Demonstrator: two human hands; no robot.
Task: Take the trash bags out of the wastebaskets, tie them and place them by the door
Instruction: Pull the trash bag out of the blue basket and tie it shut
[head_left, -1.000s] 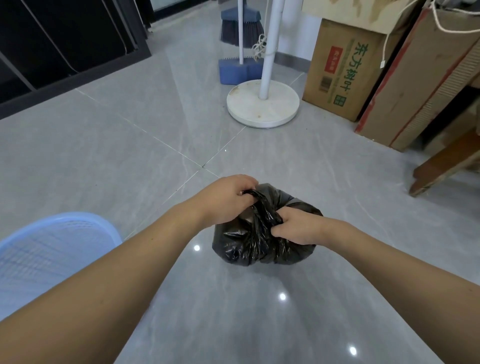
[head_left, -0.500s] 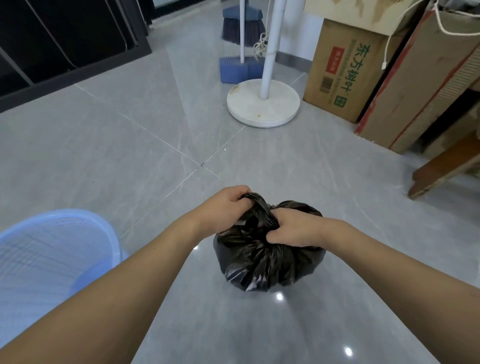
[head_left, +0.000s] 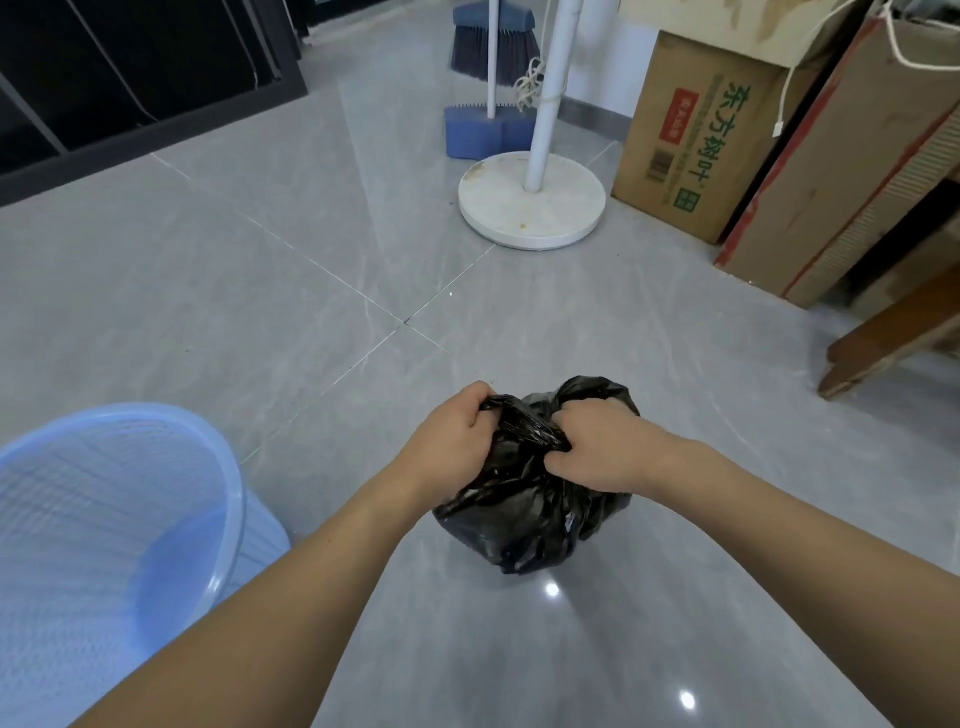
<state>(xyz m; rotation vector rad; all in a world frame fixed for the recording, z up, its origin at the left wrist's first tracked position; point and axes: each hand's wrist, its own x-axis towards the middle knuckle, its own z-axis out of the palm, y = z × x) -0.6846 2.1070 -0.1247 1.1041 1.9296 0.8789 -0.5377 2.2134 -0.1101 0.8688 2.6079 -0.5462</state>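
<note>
A small black trash bag (head_left: 519, 525) hangs above the grey tiled floor at the centre of the head view. My left hand (head_left: 454, 436) grips a twisted flap of the bag's top from the left. My right hand (head_left: 597, 449) grips the other bunched flap from the right, with a lobe of bag sticking up behind it. The two hands are close together over the bag's neck. A light blue mesh wastebasket (head_left: 104, 519) stands at the lower left with no bag in it.
A white round fan base with its pole (head_left: 532, 200) stands ahead. Behind it are a blue broom and dustpan (head_left: 485, 124). Cardboard boxes (head_left: 691, 140) and a wooden furniture leg (head_left: 883, 343) line the right side. A dark frame (head_left: 130, 104) fills the upper left.
Both hands have kept their hold and shifted on the bag's top, drawing the flaps tighter. The bag has come nearer to me, and more of the wastebasket shows.
</note>
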